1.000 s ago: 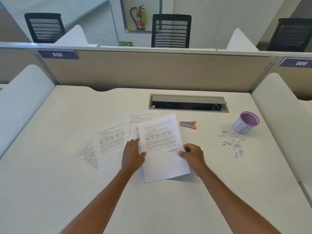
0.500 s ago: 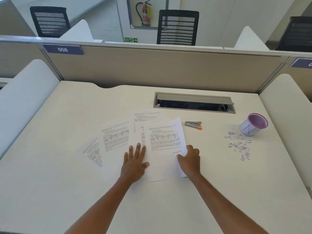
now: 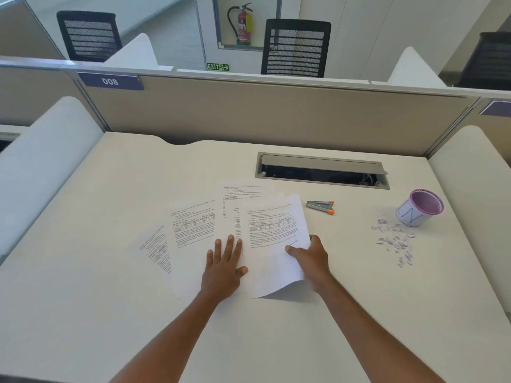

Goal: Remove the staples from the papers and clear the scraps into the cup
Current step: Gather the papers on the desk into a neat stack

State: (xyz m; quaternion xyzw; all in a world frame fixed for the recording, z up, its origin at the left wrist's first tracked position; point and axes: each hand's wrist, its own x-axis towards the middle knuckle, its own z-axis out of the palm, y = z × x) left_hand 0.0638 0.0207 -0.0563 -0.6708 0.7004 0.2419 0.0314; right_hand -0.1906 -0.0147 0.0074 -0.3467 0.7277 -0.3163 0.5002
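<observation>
Pinning the fanned papers [image 3: 193,236] to the worktop [image 3: 138,313] with the left hand [image 3: 225,261], fingers straight and flat; pinching the top sheet [image 3: 272,236] at its 3 o'clock edge with the right hand [image 3: 312,257]. Keep the lower sheets pressed, peel slowly, check corners for staples, too small to make out here. Counted: four sheets; one staple remover [image 3: 320,207] at their 2 o'clock; one cup [image 3: 419,207] beyond at 3 o'clock; one scatter of scraps [image 3: 395,239] at the cup's 7 o'clock.
</observation>
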